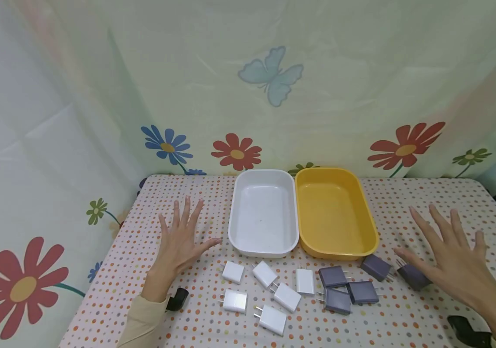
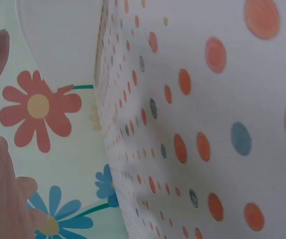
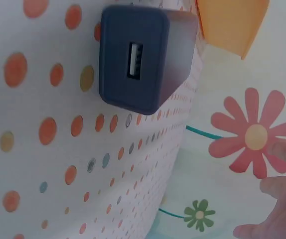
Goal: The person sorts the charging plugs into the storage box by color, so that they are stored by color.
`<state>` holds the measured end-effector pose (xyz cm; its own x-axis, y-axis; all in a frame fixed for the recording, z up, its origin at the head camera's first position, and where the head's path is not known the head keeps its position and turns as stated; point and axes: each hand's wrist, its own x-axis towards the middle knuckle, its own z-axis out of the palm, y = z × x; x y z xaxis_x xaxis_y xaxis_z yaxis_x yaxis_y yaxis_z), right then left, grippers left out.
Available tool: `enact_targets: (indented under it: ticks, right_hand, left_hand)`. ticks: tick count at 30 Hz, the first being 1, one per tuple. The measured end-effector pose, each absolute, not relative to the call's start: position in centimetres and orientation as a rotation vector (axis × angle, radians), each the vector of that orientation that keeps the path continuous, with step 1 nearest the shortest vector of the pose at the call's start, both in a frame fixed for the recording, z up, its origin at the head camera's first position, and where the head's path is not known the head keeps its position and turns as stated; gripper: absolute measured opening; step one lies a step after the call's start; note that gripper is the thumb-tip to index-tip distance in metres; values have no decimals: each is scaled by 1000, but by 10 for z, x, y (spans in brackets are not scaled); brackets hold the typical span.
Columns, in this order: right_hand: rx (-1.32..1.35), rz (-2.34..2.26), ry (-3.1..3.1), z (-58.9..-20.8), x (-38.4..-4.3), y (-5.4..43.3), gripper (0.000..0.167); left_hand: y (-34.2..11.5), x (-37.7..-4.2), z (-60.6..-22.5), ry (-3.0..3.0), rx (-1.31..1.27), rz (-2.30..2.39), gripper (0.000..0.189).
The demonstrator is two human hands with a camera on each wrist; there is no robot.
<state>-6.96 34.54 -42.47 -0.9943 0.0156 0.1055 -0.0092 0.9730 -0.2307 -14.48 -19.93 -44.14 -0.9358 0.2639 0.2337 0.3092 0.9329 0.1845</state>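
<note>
My left hand point(image 1: 181, 246) is spread with straight fingers over the dotted cloth, left of the white tray point(image 1: 237, 241), holding nothing. On the far right, my right hand point(image 1: 458, 256) also has its fingers spread and holds nothing. Its thumb is close to a dark purple USB charger point(image 1: 413, 276); that charger's USB port faces the camera in the right wrist view. Several more purple chargers point(image 1: 362, 293) lie in front of the yellow tray point(image 1: 374, 237). Several white chargers point(image 1: 272, 320) with metal prongs are scattered in front of the white tray.
Both trays stand side by side at the table's back edge, with nothing in them. A dotted cloth point(image 1: 195, 328) covers the table. Behind it hangs a curtain point(image 1: 339, 96) printed with flowers and a butterfly. Black wrist straps point(image 1: 178, 298) show below each hand.
</note>
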Motion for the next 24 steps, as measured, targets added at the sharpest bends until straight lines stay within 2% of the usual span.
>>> enact_targets:
  ticks: [7,11,17,21,24]
  right_hand:
    - [90,389,-2969,-415,-59,330,108]
    - [242,464,-2880,-406,-53,307,106]
    - [435,694,-2727,-393,-44,269,106]
    - [526,1007,-2637,-386,-40,240,105]
    - [556,1171,-2583,-379,-37,218,110]
  left_hand:
    - [-175,-147,-434,-2891,-531,-605,111]
    - [-156,-148,-430,-2937,-544,-875,121]
    - [-135,-151,-430,-2931,-542,-1216,132]
    - [-126,-153,-435,-2889,-562,-1434,138]
    - [-120,-153,-437,-2887,-571,-1493,142]
